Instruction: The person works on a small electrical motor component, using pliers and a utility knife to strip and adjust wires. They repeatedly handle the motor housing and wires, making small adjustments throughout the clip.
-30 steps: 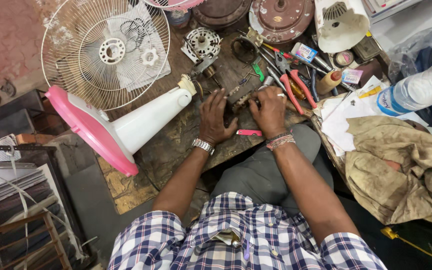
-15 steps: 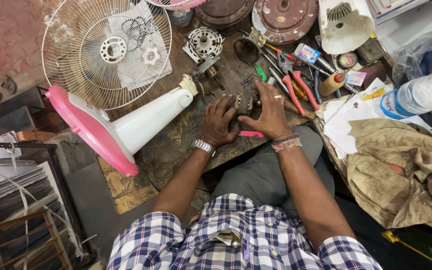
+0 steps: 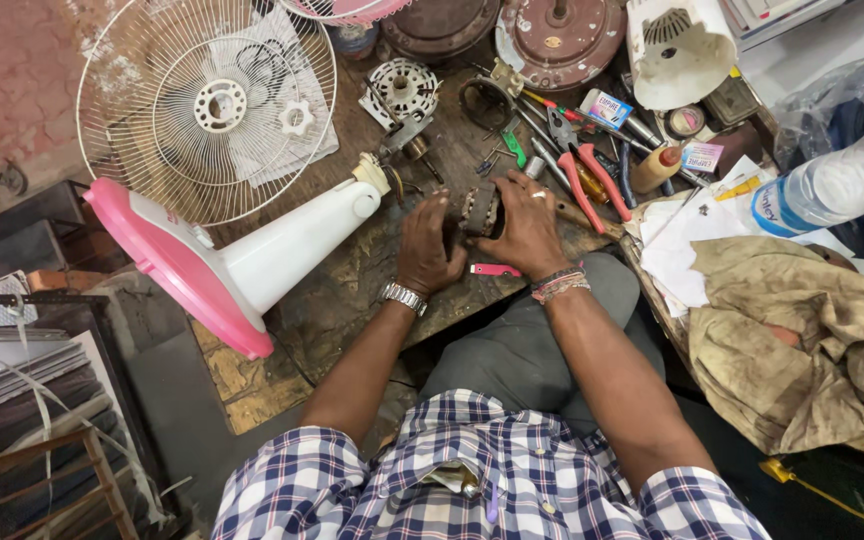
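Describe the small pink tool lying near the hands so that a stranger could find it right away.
Start at the wooden workbench and find the right hand gripping the dark motor part. Just beneath that hand lies the pink tool, flat near the bench edge. It lies alone, apart from the red-handled pliers.

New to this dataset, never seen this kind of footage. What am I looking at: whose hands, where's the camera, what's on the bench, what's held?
There is no robot here: a person in a checked shirt wears the camera on the head, so the single view looks straight down at their own arms. The left hand, with a metal wristwatch, and the right hand, with thread bracelets, together grip a small dark motor part over a worn wooden bench. On the bench lie a white fan stand with a pink base, a wire fan guard, red-handled pliers and a small red tool. To the right are papers, a dirty cloth and a plastic bottle.
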